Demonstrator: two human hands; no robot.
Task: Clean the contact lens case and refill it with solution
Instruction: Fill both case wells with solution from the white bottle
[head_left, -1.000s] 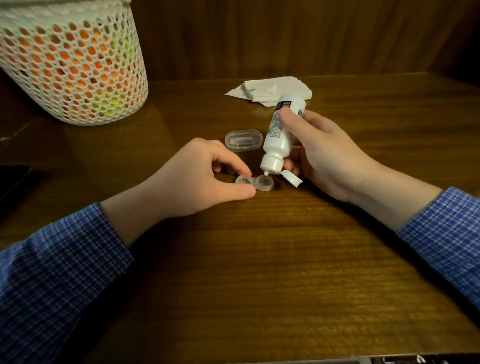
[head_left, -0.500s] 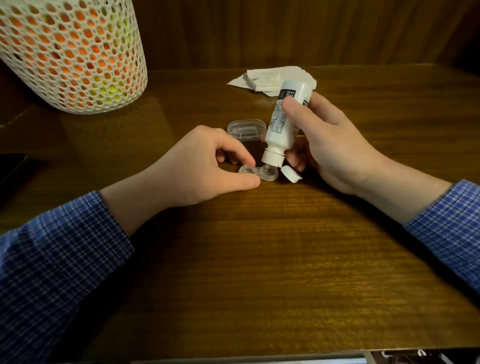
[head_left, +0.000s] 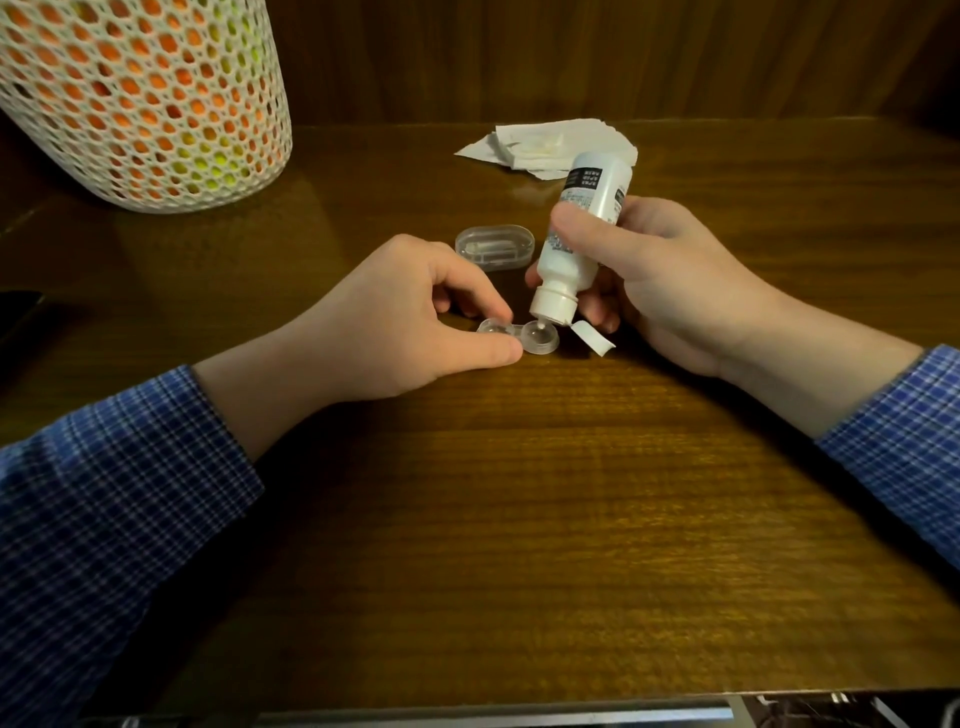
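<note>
A clear two-well contact lens case (head_left: 540, 340) lies on the wooden table (head_left: 519, 519). My left hand (head_left: 395, 322) pinches its left well between thumb and fingers. My right hand (head_left: 670, 280) grips a white solution bottle (head_left: 582, 234), tipped nozzle-down over the right well, the tip just above or touching it. The bottle's flip cap (head_left: 592, 338) hangs open to the right. A clear oval lid (head_left: 494, 247) rests on the table behind the hands.
A white mesh basket (head_left: 140, 98) with orange and yellow contents stands at the back left. Folded white tissues (head_left: 545, 145) lie at the back centre, behind the bottle. A wooden wall rises behind the table. A dark object sits at the left edge.
The bottle stays tipped over the right well in my right hand, and my left hand keeps its pinch on the case. The camera has shifted slightly.
</note>
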